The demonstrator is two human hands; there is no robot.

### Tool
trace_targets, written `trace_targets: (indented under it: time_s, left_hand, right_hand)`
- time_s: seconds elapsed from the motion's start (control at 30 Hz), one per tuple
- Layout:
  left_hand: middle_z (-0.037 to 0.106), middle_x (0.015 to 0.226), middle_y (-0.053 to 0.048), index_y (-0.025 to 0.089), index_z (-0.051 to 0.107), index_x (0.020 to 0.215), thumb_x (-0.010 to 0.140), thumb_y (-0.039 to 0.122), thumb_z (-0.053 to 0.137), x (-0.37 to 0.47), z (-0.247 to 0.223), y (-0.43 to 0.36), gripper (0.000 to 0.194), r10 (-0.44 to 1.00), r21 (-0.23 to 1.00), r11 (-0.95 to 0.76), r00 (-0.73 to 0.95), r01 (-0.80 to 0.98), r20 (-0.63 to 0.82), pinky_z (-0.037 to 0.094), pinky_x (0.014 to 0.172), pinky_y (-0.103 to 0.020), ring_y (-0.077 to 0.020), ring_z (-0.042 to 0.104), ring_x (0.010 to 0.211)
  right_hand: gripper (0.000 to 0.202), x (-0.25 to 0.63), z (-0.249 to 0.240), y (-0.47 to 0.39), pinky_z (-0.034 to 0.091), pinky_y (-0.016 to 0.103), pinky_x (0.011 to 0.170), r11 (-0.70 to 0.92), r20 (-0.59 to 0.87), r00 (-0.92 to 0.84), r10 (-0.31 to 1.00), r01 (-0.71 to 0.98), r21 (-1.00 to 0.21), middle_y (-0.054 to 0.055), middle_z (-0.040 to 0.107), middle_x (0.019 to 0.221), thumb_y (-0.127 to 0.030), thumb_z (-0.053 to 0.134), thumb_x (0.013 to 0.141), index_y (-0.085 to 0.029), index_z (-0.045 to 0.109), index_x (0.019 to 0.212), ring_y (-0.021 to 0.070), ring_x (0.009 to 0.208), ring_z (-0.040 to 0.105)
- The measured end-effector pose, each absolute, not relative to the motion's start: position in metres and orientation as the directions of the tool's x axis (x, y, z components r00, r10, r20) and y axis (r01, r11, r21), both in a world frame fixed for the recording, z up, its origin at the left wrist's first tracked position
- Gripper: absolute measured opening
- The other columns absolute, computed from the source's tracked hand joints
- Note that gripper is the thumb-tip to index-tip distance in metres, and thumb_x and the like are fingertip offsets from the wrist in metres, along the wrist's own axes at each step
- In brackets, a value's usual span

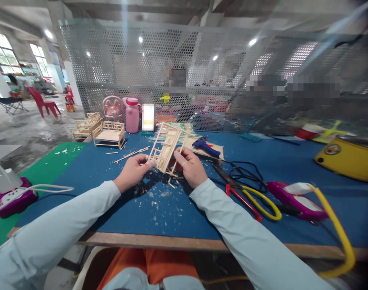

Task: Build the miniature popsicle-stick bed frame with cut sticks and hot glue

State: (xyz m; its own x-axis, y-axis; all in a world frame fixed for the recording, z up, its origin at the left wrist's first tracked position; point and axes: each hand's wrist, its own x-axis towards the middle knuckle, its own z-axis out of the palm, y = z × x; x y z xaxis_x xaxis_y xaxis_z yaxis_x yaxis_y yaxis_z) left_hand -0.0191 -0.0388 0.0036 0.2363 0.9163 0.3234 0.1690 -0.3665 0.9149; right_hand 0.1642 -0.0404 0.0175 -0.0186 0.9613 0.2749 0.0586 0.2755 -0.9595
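Between my two hands, tilted above the blue tabletop [168,213], is a small wooden stick frame [168,149] made of thin pale strips. My left hand [134,171] pinches its lower left side, thumb and fingers pressed together. On the right edge, my right hand [191,166] grips the same frame near a long thin strip. Just behind the frame, a blue glue gun [206,147] rests on a pale wooden board. Loose wooden sticks [132,154] lie left of the frame, and small offcuts are scattered below it.
Finished-looking miniature wooden benches [109,135] stand at the back left, beside a pink bottle [132,114] and an upright phone [148,117]. Scissors [247,193] with red and yellow handles, purple power strips [295,201] and a yellow container [350,157] occupy the right. A perforated metal screen [111,60] borders the back.
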Motion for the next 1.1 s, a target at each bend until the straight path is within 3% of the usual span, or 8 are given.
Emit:
trace_targets:
  time_s: [0.1,0.2,0.43,0.57,0.77,0.93,1.03,1.1]
  left_hand:
    - [0.061,0.081,-0.004,0.015,0.065,0.074,0.075,0.033,0.058,-0.024,0.010,-0.038,0.019,0.854,0.822,-0.520,0.170,0.231,0.492,0.044,0.073,-0.027,-0.0152,0.054,0.078]
    - [0.057,0.096,-0.006,0.017,0.066,0.084,0.071,0.029,0.061,-0.028,0.014,-0.035,0.018,0.795,0.764,-0.607,0.138,0.220,0.591,0.046,0.077,-0.026,-0.0165,0.054,0.090]
    - [0.050,0.110,-0.009,0.017,0.061,0.101,0.070,0.026,0.064,-0.032,0.016,-0.023,0.033,0.759,0.720,-0.650,0.162,0.245,0.630,0.050,0.079,-0.026,-0.0157,0.054,0.095]
    - [0.049,0.109,-0.009,0.017,0.060,0.102,0.074,0.027,0.060,-0.029,0.014,-0.025,0.029,0.735,0.673,-0.677,0.229,0.298,0.638,0.050,0.073,-0.024,-0.0151,0.053,0.093]
    - [0.052,0.106,-0.010,0.016,0.049,0.116,0.077,0.030,0.057,-0.027,0.003,-0.031,0.042,0.814,0.774,-0.580,0.233,0.257,0.533,0.048,0.065,-0.023,-0.0145,0.053,0.084]
    - [0.054,0.099,-0.008,0.015,0.047,0.115,0.088,0.039,0.033,-0.031,0.001,-0.029,0.038,0.852,0.845,-0.507,0.244,0.169,0.463,0.048,0.067,-0.027,-0.0148,0.053,0.082]
    - [0.053,0.102,-0.008,0.017,0.044,0.119,0.081,0.036,0.051,-0.033,0.001,-0.029,0.043,0.824,0.790,-0.555,0.304,0.260,0.479,0.048,0.066,-0.026,-0.0148,0.052,0.084]
    - [0.051,0.107,-0.009,0.017,0.041,0.122,0.074,0.030,0.061,-0.033,0.000,-0.029,0.053,0.794,0.730,-0.600,0.356,0.327,0.493,0.048,0.065,-0.025,-0.0147,0.051,0.085]
  right_hand:
    - [0.031,0.165,0.016,-0.039,0.048,0.025,0.048,0.253,0.252,-0.020,0.967,0.102,-0.962,0.000,0.062,0.071,-0.048,0.064,0.066,-0.021,0.052,0.074,0.0155,0.064,0.061]
    - [0.031,0.164,0.011,-0.037,0.041,0.021,0.039,0.144,0.136,-0.059,0.989,0.164,-0.976,0.000,0.061,0.061,-0.048,0.065,0.065,-0.019,0.054,0.070,0.0126,0.050,0.057]
    - [0.049,0.161,0.009,-0.039,0.030,0.021,0.033,0.042,-0.048,-0.160,0.986,0.514,-0.857,-0.001,0.050,0.036,-0.053,0.050,0.078,-0.017,0.052,0.045,0.0061,0.027,0.038]
    - [0.051,0.167,0.013,-0.044,0.030,0.022,0.032,0.090,-0.138,-0.285,0.949,0.662,-0.744,-0.001,0.049,0.034,-0.056,0.053,0.075,-0.018,0.053,0.041,0.0067,0.026,0.038]
    - [0.035,0.177,0.025,-0.052,0.031,0.019,0.033,0.135,-0.177,-0.409,0.895,0.628,-0.767,-0.003,0.051,0.038,-0.048,0.064,0.066,-0.018,0.056,0.048,0.0066,0.032,0.042]
    - [0.033,0.193,0.040,-0.057,0.033,0.019,0.035,0.128,-0.129,-0.383,0.914,0.578,-0.806,-0.003,0.053,0.041,-0.044,0.067,0.061,-0.018,0.053,0.047,0.0060,0.034,0.043]
    - [0.034,0.210,0.050,-0.060,0.033,0.019,0.035,0.097,-0.181,-0.440,0.880,0.538,-0.837,-0.002,0.053,0.041,-0.046,0.068,0.059,-0.016,0.056,0.050,0.0067,0.035,0.045]
    - [0.037,0.220,0.054,-0.061,0.030,0.019,0.034,0.101,-0.129,-0.485,0.865,0.419,-0.902,-0.002,0.052,0.041,-0.050,0.068,0.058,-0.016,0.055,0.051,0.0070,0.034,0.043]
